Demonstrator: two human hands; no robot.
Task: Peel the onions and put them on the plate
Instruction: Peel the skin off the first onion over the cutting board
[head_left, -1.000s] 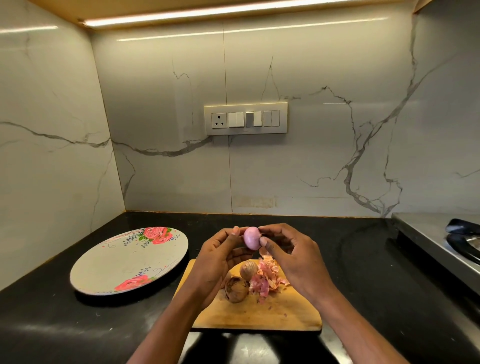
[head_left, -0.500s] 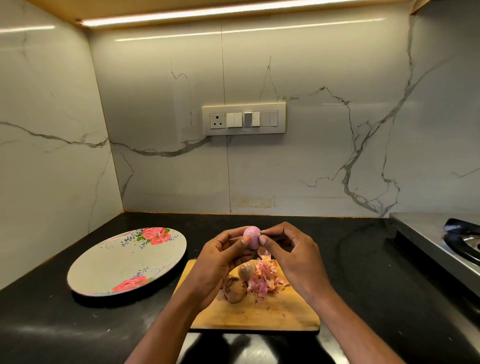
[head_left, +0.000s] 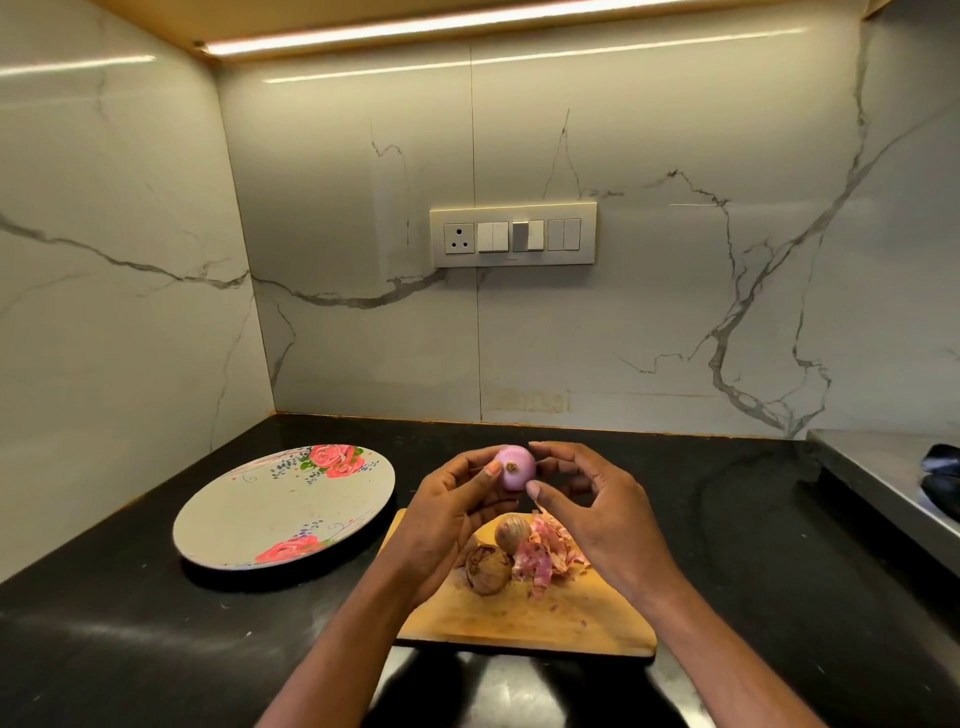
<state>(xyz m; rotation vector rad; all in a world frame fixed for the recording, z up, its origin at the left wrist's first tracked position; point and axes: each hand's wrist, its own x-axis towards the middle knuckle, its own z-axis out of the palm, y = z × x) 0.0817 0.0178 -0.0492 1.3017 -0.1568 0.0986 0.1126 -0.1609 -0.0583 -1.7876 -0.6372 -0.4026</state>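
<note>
A small peeled pink onion (head_left: 515, 467) is held above the wooden cutting board (head_left: 524, 616). My left hand (head_left: 447, 514) grips it from the left, thumb on its front. My right hand (head_left: 597, 514) touches it from the right with thumb and fingertips curled round it. The onion's root end faces me. Two unpeeled brown onions (head_left: 511, 532) (head_left: 487, 569) lie on the board under my hands, beside a heap of pink peels (head_left: 550, 553). A round floral plate (head_left: 283, 506) sits to the left on the black counter, with nothing on it.
Marble walls close off the back and left. A switch panel (head_left: 513, 235) is on the back wall. A steel stove edge (head_left: 893, 478) with a dark burner part stands at the right. The black counter (head_left: 753, 519) runs between board and stove.
The onion has been turned in my fingers so its root end now faces me. Both hands stay over the board at about the same height.
</note>
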